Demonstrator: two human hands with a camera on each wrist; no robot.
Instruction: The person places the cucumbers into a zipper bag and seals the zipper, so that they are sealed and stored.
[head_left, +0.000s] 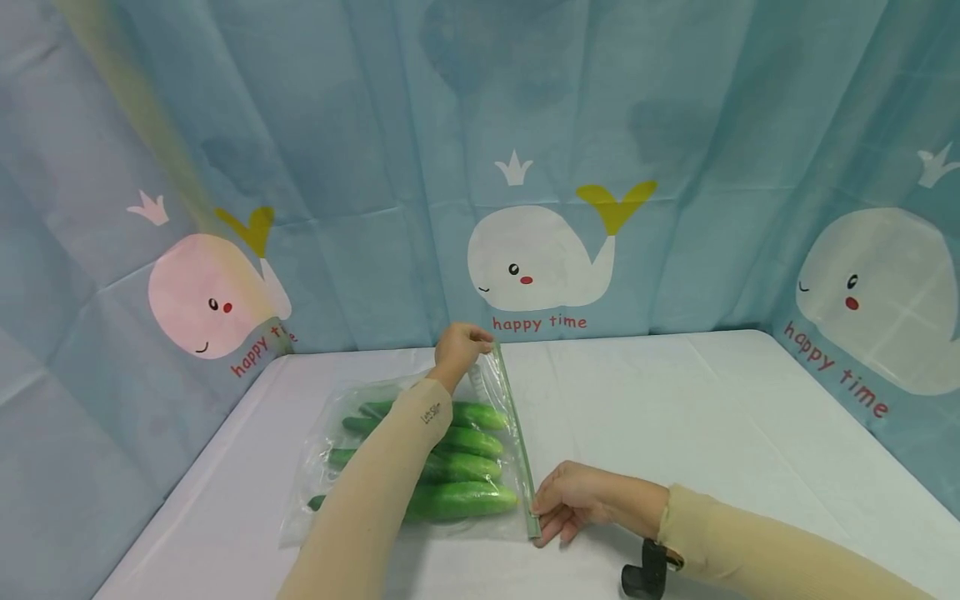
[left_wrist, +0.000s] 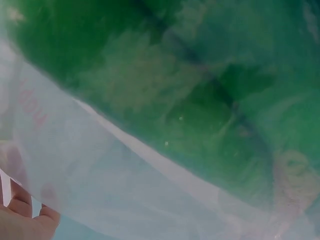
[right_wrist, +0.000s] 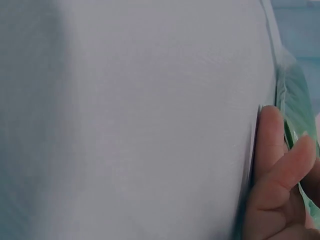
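Observation:
A clear plastic zip bag (head_left: pixel 300 500) lies on the table with several green cucumbers (head_left: pixel 465 500) side by side inside it. Its green closure strip (head_left: pixel 516 425) runs along the right edge. My left hand (head_left: pixel 459 350) reaches across the bag and pinches the strip's far end. At the near end, my right hand (head_left: pixel 570 502) pinches the strip between thumb and fingers. The left wrist view shows the bag close up, with some left-hand fingers (left_wrist: pixel 22 202) at the lower left. Right-hand fingers (right_wrist: pixel 272 145) stand against the bag's edge in the right wrist view.
A white cloth covers the table (head_left: pixel 675 417). Blue curtains (head_left: pixel 360 208) with whale prints hang behind it and along both sides. My left forearm (head_left: pixel 375 492) hides part of the bag and cucumbers. A black strap (head_left: pixel 647 571) hangs by my right wrist.

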